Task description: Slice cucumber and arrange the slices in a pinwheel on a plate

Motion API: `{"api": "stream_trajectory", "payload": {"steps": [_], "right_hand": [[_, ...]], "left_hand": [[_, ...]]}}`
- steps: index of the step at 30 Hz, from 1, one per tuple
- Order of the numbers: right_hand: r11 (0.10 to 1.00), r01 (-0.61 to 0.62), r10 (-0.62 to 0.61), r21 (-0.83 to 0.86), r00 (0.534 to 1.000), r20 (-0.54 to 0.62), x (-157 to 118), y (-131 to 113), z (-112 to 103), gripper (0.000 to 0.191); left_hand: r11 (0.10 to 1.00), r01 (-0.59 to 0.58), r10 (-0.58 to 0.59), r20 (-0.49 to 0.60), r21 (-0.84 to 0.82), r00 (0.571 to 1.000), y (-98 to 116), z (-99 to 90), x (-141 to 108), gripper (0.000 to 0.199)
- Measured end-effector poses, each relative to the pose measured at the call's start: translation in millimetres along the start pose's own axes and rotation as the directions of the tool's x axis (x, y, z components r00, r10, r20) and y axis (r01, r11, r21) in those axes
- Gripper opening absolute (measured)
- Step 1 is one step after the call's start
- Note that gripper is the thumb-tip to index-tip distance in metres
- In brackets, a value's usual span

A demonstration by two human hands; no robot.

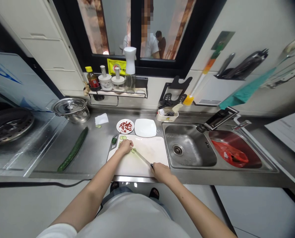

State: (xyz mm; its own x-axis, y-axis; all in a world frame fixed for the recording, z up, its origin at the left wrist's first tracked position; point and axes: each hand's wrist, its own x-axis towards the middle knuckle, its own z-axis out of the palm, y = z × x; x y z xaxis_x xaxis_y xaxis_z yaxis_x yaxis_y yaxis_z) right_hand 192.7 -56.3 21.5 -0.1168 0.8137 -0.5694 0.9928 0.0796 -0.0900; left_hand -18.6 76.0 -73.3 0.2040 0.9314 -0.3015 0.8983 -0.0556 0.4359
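Observation:
A kitchen knife [144, 160] slants across the white cutting board [152, 152], its black handle gripped in my right hand [161, 172]. At the blade's tip lies a thin cucumber slice [133, 150]. My left hand [125, 147] is curled, fingers together, over cucumber slices that it mostly hides. More pale slices [123, 137] show just beyond the knuckles. A dark green cucumber end [114, 140] sits by the board's handle slot at the upper left. Farther left, a whole cucumber [74, 148] lies on the steel counter.
Behind the board stand a plate of chopped red pieces [121, 129] and a white square plate [145, 127]. To the right is a double sink [190, 162] with a red plastic bag [230, 155]. A lidded steel pot [79, 114] stands back left, below a seasoning rack [117, 94].

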Motion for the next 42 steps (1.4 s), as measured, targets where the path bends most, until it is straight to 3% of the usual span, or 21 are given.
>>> {"api": "stream_trajectory", "payload": {"steps": [6,16,22,31,36,42], "right_hand": [[0.998,-0.03,0.028,0.056,0.999,0.026,-9.7,3.6,4.8,0.035],[0.991,-0.071,0.064,0.111,0.996,0.065,-27.2,8.4,8.4,0.032],[0.987,-0.074,0.07,0.139,0.997,0.035,-25.7,17.8,17.1,0.033],[0.934,-0.069,0.094,0.351,0.994,-0.056,-18.5,29.7,24.4,0.03],[0.915,-0.043,0.077,0.401,0.995,-0.07,-10.9,33.2,30.1,0.028],[0.922,-0.037,0.068,0.386,0.995,-0.069,-7.2,31.1,30.0,0.03]], "left_hand": [[0.999,0.011,-0.01,-0.038,0.041,0.999,9.4,-0.1,-12.7,0.019],[0.989,-0.051,0.067,-0.114,0.139,0.991,17.5,13.3,-42.6,0.021],[0.996,-0.013,0.029,-0.169,0.093,0.985,22.2,20.6,-44.2,0.02],[0.992,0.073,-0.091,-0.186,-0.102,0.978,23.4,20.6,-40.6,0.008],[0.95,0.124,-0.173,-0.151,-0.288,0.973,9.0,20.9,-52.7,0.008],[0.915,0.19,-0.28,-0.222,-0.356,0.934,-30.4,17.9,-70.4,0.011]]}}
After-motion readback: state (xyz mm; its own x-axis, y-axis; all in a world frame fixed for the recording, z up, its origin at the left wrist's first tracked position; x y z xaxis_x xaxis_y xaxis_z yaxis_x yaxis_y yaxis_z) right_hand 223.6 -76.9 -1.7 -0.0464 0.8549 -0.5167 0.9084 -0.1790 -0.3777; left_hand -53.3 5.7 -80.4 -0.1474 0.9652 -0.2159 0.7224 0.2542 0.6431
